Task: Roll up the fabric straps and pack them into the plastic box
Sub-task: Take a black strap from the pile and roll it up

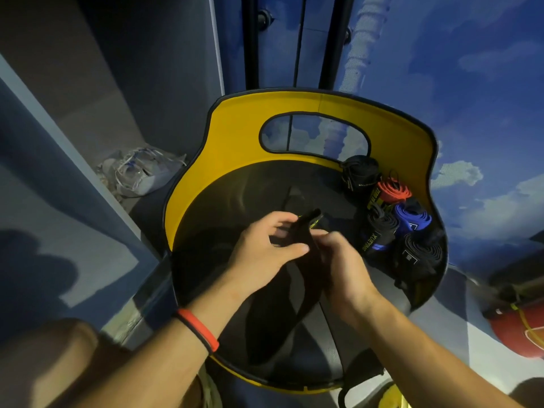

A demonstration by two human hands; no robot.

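The head view looks down into a round yellow-walled box (235,128) with a black floor and an oval handle cut-out in its far wall. Both hands meet above the middle of the floor. The left hand (265,248), with a red and black wristband (200,331) on its wrist, has its fingers curled round the upper end of a long black fabric strap (273,304). The thumb lies across the strap. The right hand (341,260) touches the left, seen from the back, and its curled fingertips pinch the same strap just below its yellow-printed tip. The rest of the strap hangs down below the hands in a loose loop towards the near rim.

Beyond and to the right of the right hand, rolled straps lie packed against the box wall. A black roll (360,172) is farthest, followed by a red roll (393,189) and a blue roll (412,219). Two more black rolls (382,228) sit nearest the right hand.

Well to the left of the left hand, outside the box, lies a crumpled clear plastic bag (141,175).
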